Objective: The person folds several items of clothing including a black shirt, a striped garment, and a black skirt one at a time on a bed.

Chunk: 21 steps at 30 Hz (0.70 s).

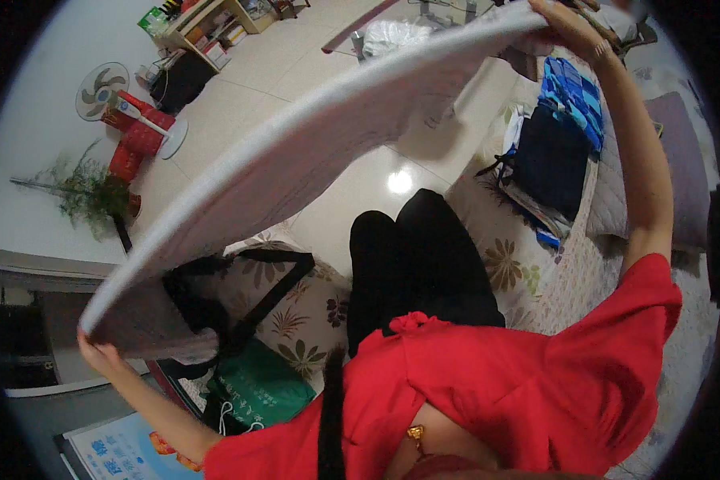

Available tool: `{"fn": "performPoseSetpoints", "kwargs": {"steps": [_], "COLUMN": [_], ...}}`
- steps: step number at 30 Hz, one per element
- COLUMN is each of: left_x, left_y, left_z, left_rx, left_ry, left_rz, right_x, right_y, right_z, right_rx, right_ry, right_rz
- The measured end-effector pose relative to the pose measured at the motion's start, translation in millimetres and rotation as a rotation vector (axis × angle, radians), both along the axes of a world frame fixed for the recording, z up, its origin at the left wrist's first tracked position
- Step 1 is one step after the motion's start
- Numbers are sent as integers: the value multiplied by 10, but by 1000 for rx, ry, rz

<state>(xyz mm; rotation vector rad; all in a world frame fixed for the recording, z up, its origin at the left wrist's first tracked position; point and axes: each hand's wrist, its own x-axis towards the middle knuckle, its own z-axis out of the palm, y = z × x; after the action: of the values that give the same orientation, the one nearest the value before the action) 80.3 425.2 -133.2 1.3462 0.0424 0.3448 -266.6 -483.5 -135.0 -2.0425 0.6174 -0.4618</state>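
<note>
A wide pale grey-pink cloth [296, 168] is stretched in the air across my front, its upper edge taut and its lower edge hanging unevenly. At the lower left, my left hand [100, 356] is closed on one end of it. Far up at the right, my right hand [572, 30] grips the opposite end with the arm raised and extended. Whether the cloth is a towel or a garment, I cannot tell. Beside my right arm lie a dark folded garment [550, 168] and blue patterned clothing [574, 96], stacked on the leaf-print sofa cover [504, 264].
A green bag [260, 384] and black straps [276, 296] lie on the seat at my left. A white fan [108, 92] and a potted plant [88, 192] stand by the left wall. Beyond the cloth is a table with a clear plastic bag [396, 38]. A purple-grey cushion [680, 160] rests at right.
</note>
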Motion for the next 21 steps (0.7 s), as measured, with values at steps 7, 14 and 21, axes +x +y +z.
{"fn": "performPoseSetpoints", "kwargs": {"steps": [7,14,21], "left_x": [-1960,-2786,-2539], "left_y": [-190,-272,-107], "left_z": [-2491,-3772,-3523], "left_rx": [-236,-293,-531], "left_ry": [318,517,572], "left_rz": [307,456,292], "right_x": [-1879,-2821,-2507], "right_y": [1044,1746,1840], "right_z": [-1988,-4144,-4017], "right_rx": [558,1044,1067], "right_ry": [39,-86,-383], "right_rz": [-471,-767,-887]}}
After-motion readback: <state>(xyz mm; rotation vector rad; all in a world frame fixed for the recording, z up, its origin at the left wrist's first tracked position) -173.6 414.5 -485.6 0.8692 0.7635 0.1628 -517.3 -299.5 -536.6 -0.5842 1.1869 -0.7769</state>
